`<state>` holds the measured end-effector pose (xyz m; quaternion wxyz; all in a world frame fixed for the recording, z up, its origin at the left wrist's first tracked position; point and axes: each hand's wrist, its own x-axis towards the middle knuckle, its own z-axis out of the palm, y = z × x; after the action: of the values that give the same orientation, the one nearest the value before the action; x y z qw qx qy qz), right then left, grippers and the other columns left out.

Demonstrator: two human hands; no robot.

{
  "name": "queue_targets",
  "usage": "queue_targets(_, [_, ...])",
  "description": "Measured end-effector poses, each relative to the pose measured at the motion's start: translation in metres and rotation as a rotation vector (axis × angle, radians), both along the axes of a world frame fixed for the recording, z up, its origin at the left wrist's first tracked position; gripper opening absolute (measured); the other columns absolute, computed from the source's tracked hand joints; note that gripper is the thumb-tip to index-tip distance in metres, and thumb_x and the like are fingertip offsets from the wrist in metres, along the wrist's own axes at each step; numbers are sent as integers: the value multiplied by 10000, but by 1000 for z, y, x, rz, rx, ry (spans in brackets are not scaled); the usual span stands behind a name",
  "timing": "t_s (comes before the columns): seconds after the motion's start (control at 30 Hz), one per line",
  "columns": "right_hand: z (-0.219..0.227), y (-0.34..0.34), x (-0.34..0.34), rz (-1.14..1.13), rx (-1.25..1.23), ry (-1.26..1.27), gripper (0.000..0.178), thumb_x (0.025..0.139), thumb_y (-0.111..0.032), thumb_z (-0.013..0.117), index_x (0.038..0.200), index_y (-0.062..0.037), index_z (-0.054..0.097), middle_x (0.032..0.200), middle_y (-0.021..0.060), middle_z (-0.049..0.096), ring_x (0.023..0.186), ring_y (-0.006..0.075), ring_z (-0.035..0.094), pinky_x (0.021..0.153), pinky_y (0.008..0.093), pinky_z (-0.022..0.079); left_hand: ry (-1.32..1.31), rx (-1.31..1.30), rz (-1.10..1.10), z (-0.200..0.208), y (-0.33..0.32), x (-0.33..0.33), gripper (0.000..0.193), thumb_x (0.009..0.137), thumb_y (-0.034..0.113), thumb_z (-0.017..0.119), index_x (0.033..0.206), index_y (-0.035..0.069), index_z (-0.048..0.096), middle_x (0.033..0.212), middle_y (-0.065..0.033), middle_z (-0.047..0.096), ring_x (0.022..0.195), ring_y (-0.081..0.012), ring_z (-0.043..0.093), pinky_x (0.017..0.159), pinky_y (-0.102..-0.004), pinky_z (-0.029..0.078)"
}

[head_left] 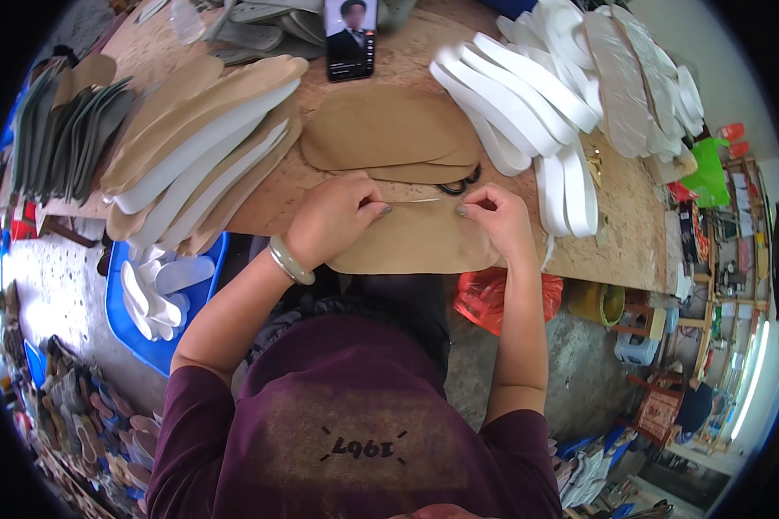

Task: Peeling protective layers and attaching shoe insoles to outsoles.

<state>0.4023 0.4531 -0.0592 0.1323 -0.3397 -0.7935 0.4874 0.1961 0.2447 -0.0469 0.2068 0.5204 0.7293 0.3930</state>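
A tan, rounded, leather-like sheet [411, 246] lies at the near edge of the table, in front of my body. My left hand [337, 212] pinches its far edge on the left, thumb and fingers pressed together. On the right, my right hand [504, 218] pinches the same edge. A thin white strip [421, 201] shows along that edge between my hands; whether it is a separate piece I cannot tell. Just beyond sits a pile of similar tan oval sheets [381, 125]. Black scissor handles [460, 183] poke out beside the pile, their blades hidden.
Tan and white soles [208, 130] lean in a row at left, with grey soles [69, 138] beyond them. White soles [528, 95] are heaped at right. A phone [350, 39] stands at the back. Below the table are a blue bin [138, 333] of white pieces and a red bag [506, 301].
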Motion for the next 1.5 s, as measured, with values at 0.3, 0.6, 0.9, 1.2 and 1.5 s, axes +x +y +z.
queue_targets(0.3, [13,-9,-26,32,179,76,130,831,-81,722,925,6,698,801,67,677,741,138,641,703,268,493,148,-50,-7,4,-15,-19,146,853,166,683,905,31,665,892,-124,625,847,-315,617,744,-398,484])
queue_targets(0.6, [19,-11,-84,249,860,-130,376,774,-41,713,1143,-49,642,1181,106,617,1114,314,583,943,385,479,437,283,-209,2,-35,57,492,806,269,724,1212,28,589,1258,-147,581,1257,-300,505,1109,-449,366])
queue_targets(0.9, [14,4,-66,-26,606,-174,320,817,-123,725,1103,-30,616,1005,144,656,870,308,650,773,393,519,444,248,-77,12,-34,16,533,796,317,745,1211,26,581,1304,-144,559,1256,-311,520,1076,-463,404])
queue_targets(1.2, [1,13,-64,-62,450,-258,464,799,-127,752,1211,-62,549,825,106,640,772,274,643,705,387,507,471,256,-236,1,-42,41,549,761,353,750,1172,25,591,1276,-149,565,1261,-307,503,1083,-448,377])
queue_targets(1.5, [22,-2,-8,11,505,-439,603,805,-54,697,1362,-102,473,818,97,632,745,261,634,713,402,507,676,316,-184,-32,-46,42,381,809,145,585,1174,37,586,1270,-99,579,1251,-248,528,1051,-405,411])
